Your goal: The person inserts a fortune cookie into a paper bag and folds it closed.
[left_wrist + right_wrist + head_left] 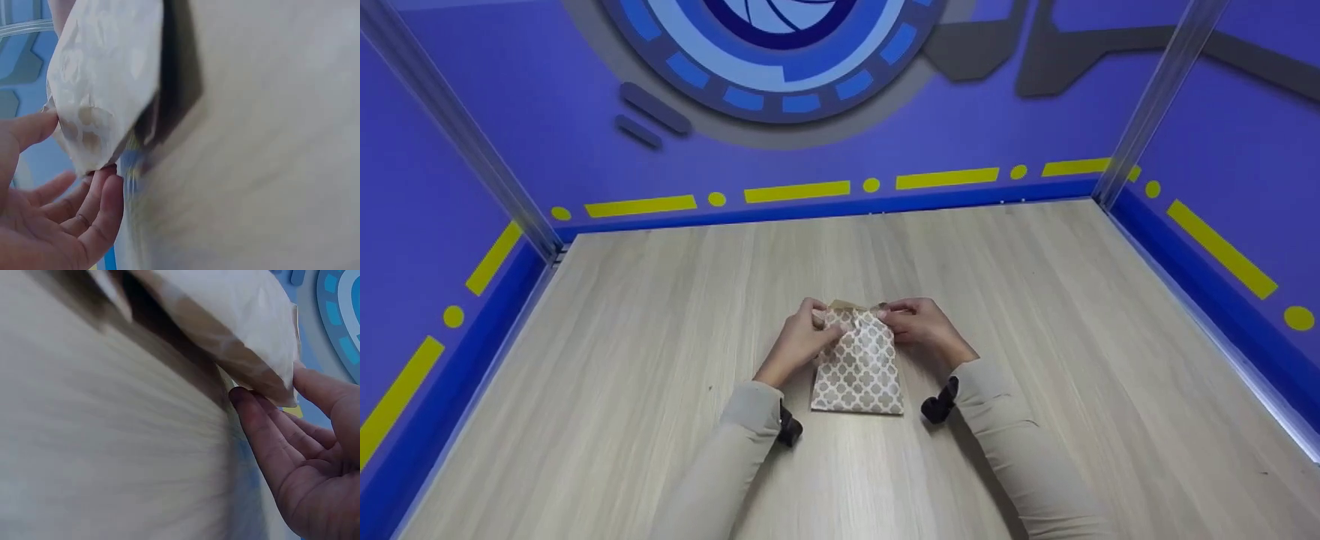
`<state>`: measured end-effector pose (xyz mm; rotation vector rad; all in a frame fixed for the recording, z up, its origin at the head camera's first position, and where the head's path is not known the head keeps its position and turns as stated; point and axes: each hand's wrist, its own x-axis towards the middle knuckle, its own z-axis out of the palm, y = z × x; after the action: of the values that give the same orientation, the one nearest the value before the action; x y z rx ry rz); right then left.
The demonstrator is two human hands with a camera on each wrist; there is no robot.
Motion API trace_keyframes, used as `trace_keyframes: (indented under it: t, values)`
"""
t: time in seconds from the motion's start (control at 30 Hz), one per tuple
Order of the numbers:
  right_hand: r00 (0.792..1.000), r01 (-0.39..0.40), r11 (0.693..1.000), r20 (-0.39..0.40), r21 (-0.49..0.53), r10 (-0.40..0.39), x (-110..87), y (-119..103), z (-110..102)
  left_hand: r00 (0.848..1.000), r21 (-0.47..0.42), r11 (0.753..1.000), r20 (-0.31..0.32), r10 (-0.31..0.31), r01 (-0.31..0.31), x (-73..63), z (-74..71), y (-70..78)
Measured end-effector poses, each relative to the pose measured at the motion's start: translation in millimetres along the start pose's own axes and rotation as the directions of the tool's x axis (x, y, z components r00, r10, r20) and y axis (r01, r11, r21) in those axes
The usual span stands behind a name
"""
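Observation:
A small paper bag with a tan and white lattice pattern lies at the middle of the table, its top toward the far wall. At its upper left corner my left hand pinches the paper between thumb and fingers. My right hand does the same at the upper right corner. In the left wrist view the left thumb is on one face of the bag, fingertips under its edge. The right wrist view has the bag between the right thumb and fingers. A tan flap shows at the top; what the bag contains is hidden.
The pale wood-grain table runs to a blue back wall with yellow dashes and dots. Side walls stand left and right, joined at metal corner posts. Black wrist devices sit by both sleeve cuffs.

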<state>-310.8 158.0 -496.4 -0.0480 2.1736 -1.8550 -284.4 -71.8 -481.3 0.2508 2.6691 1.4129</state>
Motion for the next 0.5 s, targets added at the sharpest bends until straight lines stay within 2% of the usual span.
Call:
trace_keyframes:
  t: [0.23,0.5]
  values:
    - [1.000,0.010,0.999,-0.027,0.035,-0.009,-3.0,-3.0,2.5,0.996,-0.081,0.994,-0.028,-0.081,0.078,1.6,1.2,1.7]
    - [0.999,0.041,0.999,-0.025,0.031,-0.040,-4.6,-9.7,2.3,0.998,-0.151,0.987,-0.028,-0.065,0.060,2.9,1.2,2.3]
